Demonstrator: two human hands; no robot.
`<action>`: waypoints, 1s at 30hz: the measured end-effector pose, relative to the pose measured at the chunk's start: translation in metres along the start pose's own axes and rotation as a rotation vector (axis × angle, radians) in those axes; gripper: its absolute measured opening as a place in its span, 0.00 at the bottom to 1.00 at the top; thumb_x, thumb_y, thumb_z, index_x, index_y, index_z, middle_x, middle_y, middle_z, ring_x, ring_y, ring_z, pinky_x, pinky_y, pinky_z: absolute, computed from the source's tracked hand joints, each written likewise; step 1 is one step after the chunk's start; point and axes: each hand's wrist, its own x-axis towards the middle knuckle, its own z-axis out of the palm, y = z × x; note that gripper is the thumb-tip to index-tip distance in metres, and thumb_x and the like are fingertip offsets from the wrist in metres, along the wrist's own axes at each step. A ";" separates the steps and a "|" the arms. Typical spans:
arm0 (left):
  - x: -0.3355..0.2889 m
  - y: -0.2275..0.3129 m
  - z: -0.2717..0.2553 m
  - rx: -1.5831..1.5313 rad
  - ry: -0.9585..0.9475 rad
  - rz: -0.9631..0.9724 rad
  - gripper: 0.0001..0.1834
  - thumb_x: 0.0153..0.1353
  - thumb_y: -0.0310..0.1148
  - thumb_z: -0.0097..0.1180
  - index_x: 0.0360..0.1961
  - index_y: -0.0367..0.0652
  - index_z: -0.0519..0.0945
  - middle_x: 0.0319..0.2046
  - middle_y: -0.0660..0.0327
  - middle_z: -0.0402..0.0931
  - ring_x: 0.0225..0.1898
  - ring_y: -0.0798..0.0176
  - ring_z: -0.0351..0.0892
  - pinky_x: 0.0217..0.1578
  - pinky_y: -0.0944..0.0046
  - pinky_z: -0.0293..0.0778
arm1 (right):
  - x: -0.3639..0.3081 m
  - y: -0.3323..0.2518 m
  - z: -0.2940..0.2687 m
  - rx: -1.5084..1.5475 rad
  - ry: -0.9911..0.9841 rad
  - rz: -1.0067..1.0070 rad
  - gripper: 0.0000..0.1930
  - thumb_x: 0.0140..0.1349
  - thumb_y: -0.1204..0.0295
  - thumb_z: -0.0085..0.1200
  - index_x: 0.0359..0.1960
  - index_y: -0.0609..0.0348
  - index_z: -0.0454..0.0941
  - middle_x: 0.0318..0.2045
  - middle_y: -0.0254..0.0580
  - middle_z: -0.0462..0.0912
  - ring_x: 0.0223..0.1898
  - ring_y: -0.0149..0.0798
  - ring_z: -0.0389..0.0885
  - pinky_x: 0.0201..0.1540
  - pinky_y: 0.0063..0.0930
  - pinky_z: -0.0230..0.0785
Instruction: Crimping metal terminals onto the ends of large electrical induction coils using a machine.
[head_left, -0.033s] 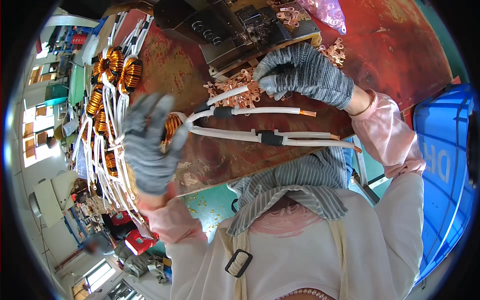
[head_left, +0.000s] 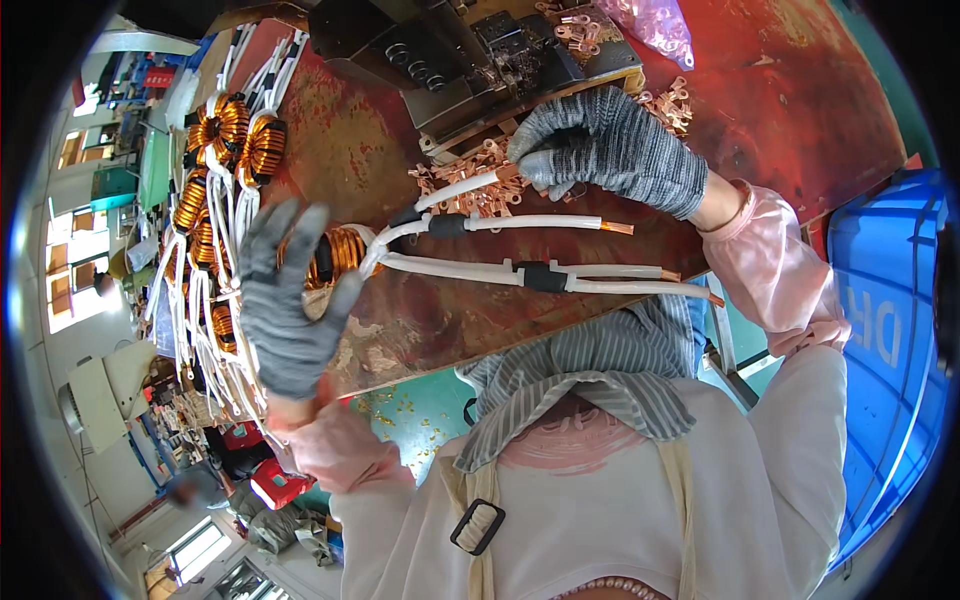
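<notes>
A copper-wound coil lies on the worktable, partly hidden behind my left hand. That hand is open, its gloved fingers spread beside the coil, and it grips nothing. White-sleeved leads run rightward from the coil, some with black sleeves around them and bare copper at their tips. My right hand, in a grey knit glove, pinches the copper end of the uppermost white lead. Its fingertips hide the very tip of this lead. Under that lead lies a pile of copper ring terminals.
A dark metal machine stands at the table's far side, with more terminals on it. Several finished-looking coils with white leads are heaped at the left. A clear pink bag lies at the back, and a blue bin stands at the right.
My left hand has shifted slightly left and away from the coil, showing more of the coil. My right hand holds the lead in the same place.
</notes>
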 end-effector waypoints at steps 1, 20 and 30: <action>-0.013 -0.014 -0.006 -0.012 -0.066 -0.045 0.31 0.41 0.31 0.62 0.51 0.47 0.68 0.50 0.54 0.66 0.51 0.49 0.65 0.52 0.55 0.61 | 0.001 -0.001 0.000 -0.004 0.012 0.007 0.11 0.55 0.70 0.54 0.39 0.62 0.75 0.29 0.36 0.78 0.30 0.27 0.77 0.32 0.19 0.73; 0.008 -0.041 0.010 -0.240 -0.011 -0.060 0.27 0.40 0.27 0.63 0.46 0.42 0.72 0.43 0.52 0.71 0.49 0.53 0.69 0.50 0.59 0.64 | 0.032 -0.011 -0.020 -0.130 0.151 -0.149 0.08 0.52 0.72 0.57 0.33 0.60 0.79 0.27 0.36 0.80 0.31 0.28 0.77 0.35 0.19 0.70; 0.066 0.026 0.042 0.010 -0.216 -0.095 0.13 0.58 0.35 0.48 0.41 0.39 0.73 0.29 0.50 0.76 0.28 0.50 0.76 0.29 0.60 0.72 | 0.037 -0.012 -0.017 -0.114 0.154 -0.201 0.09 0.51 0.72 0.58 0.34 0.61 0.78 0.28 0.37 0.79 0.32 0.29 0.77 0.38 0.21 0.70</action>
